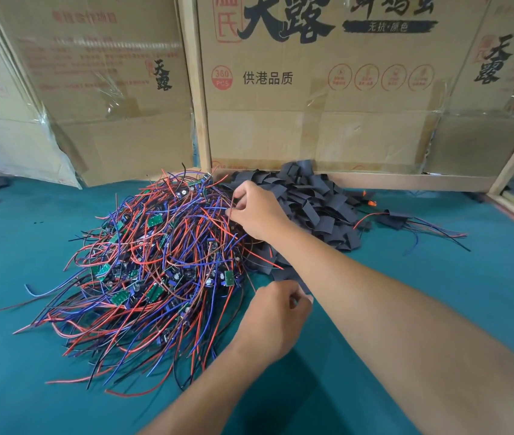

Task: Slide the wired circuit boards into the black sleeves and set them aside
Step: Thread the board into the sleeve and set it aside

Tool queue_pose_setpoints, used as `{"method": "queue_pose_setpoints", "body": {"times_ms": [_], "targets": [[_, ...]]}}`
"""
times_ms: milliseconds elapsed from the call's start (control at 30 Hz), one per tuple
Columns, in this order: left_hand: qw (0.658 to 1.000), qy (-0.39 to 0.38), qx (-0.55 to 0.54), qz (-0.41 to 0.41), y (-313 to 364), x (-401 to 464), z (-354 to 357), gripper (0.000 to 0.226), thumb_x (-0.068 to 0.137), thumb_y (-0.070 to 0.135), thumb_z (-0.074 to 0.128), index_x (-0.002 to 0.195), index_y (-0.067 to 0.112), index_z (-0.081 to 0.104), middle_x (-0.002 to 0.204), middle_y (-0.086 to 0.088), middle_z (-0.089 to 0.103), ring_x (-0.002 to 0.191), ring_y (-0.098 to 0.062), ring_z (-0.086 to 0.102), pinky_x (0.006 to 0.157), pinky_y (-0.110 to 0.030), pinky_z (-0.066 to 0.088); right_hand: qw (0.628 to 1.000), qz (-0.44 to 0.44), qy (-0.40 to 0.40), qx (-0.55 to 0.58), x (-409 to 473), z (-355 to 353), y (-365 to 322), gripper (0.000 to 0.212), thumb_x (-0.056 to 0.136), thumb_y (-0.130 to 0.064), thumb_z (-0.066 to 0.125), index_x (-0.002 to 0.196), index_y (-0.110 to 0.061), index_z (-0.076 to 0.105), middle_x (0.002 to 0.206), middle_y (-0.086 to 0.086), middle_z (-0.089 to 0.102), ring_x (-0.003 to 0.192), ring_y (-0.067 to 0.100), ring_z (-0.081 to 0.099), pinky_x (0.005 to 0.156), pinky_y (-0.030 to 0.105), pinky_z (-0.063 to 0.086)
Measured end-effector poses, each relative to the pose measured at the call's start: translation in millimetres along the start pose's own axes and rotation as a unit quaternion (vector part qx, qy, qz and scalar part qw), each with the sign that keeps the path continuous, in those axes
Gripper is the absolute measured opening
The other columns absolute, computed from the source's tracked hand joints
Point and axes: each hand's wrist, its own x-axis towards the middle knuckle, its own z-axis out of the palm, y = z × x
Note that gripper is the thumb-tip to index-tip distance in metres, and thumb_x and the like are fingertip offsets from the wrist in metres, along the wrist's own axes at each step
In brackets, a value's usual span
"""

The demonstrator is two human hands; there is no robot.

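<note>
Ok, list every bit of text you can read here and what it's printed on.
"天露": large black brush characters on the middle cardboard box, cut off at the top
"供港品质": same box
"360 PCS": red round mark, same box
"无抗·原色": black banner, same box
"天露": left cardboard box
"天露": right cardboard box
Faded red print and round icons: too blurred to read.
</note>
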Motion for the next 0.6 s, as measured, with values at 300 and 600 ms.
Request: {"method": "queue_pose_setpoints", "body": {"times_ms": [300,600], "targets": [[1.000,-0.001,0.009,-0.021,3,3,-1,0.033,0.095,0.030,0.057,0.066,0.016,0.053,0.041,0.008,0.039,0.046,-0.014,0.031,0.041,-0.019,0.026,0.994,-0.031,0.095,0.054,-19,-38,-16,0.022,0.084,-0.023,0.066,0.104,-0.020,0.058,0.083,-0.009,0.067,0.076,0.008,0.062,0.066,0.028,0.049],[1.000,0.000,-0.004,-0.001,5,-1,-1,0.032,0.095,0.029,0.058,0.069,0.011,0.055,0.043,0.008,0.037,0.044,-0.012,0.028,0.041,-0.021,0.024,0.996,0.082,-0.030,0.029,-17,-20,-5,0.040,0.090,-0.032,0.056,0.102,0.006,0.065,0.093,0.020,0.070,0.088,0.038,0.065,0.074,0.040,0.054]]}}
